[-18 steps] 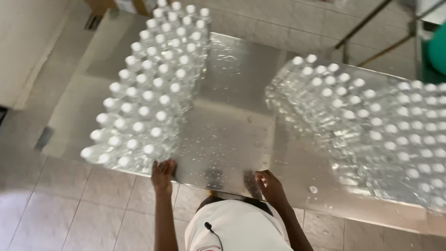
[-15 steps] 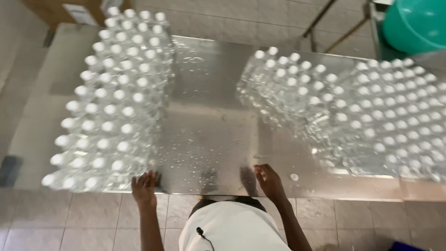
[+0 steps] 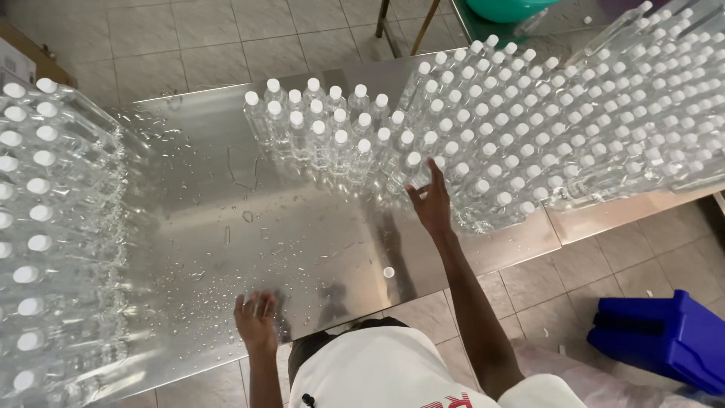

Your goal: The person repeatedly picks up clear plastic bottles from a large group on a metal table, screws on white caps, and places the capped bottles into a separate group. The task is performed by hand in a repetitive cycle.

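Since half a second ago the right hand (image 3: 432, 205) has left the near edge of the steel table (image 3: 226, 249) and reached out toward the right-hand mass of bottles, while the left hand stays at that edge and the view has swung so that the left block slides toward the picture's border.

At the far left, at nine o'clock, stands a dense block of clear white-capped bottles (image 3: 45, 219), upright and packed cap to cap. Wet bare steel lies between it and the hands, speckled with water drops (image 3: 204, 287).

The left hand (image 3: 255, 321) rests flat on the table's near edge at about seven o'clock, fingers spread, holding nothing and well apart from any bottle.

A single loose white cap (image 3: 388, 272) lies on the steel between the two hands, nearer the right forearm.

The right hand is open, fingers extended toward twelve o'clock, closed on nothing; its fingertips sit at the front row of the right-hand cluster of capped bottles (image 3: 483, 128), touching or just short of it, I cannot tell which. That cluster runs from twelve o'clock out to two o'clock, bottles upright, long axes vertical. The right hand is plainly the nearer one.

A green basin (image 3: 502, 7) shows at one o'clock, and a blue plastic crate (image 3: 664, 340) sits on the tiled floor at four o'clock.
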